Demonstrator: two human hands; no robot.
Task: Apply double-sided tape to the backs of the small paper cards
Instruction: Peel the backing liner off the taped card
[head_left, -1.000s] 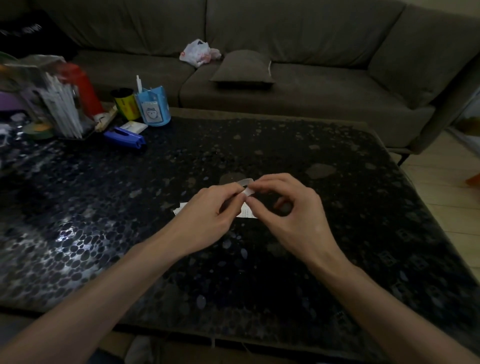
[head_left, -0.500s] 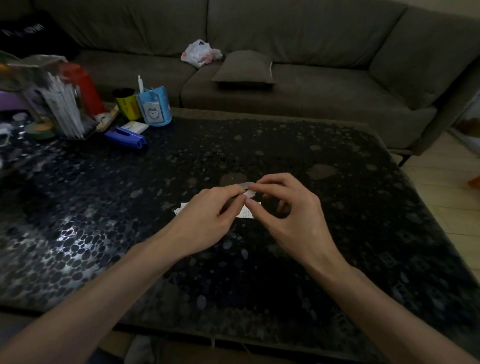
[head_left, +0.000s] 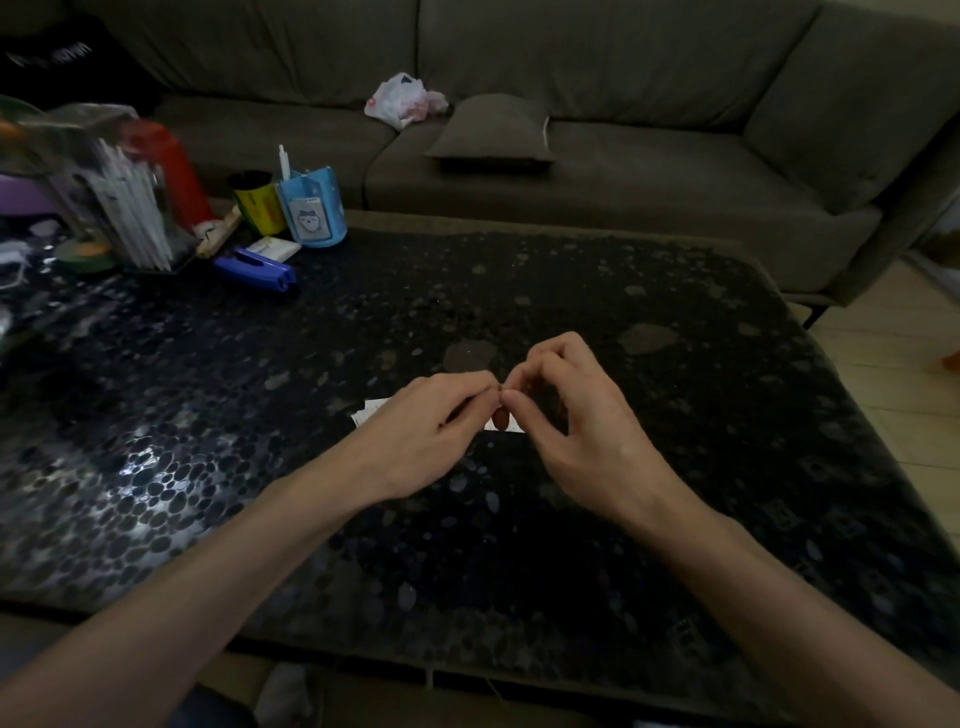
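A: Item one, hands. Pose?

B: Left hand (head_left: 431, 426) and right hand (head_left: 566, 421) meet at the middle of the dark pebble-patterned surface (head_left: 675, 467), forearms reaching in from the near edge. Thumb and forefinger tips of both are pinched together and touch at one spot. Whatever they pinch is too small and too hidden to name.

A: Item two, paper cards?

B: White paper cards (head_left: 370, 410) lie flat on the surface directly under the hands. One corner shows left of the left hand, a sliver shows between the two hands; the rest is covered by fingers.

A: Item three, surroundings?

B: Far left corner of the surface: blue stapler (head_left: 255, 270), small white pad (head_left: 274, 249) just behind it, blue pen cup (head_left: 311, 208) beside a yellow-and-black can (head_left: 257, 205), red bottle (head_left: 171, 171), clear holder of white sticks (head_left: 130, 208), green tape roll (head_left: 85, 255). All well apart from the hands. Behind the surface: grey sofa (head_left: 649, 171) bearing a cushion (head_left: 491, 127) and a crumpled plastic bag (head_left: 402, 98).
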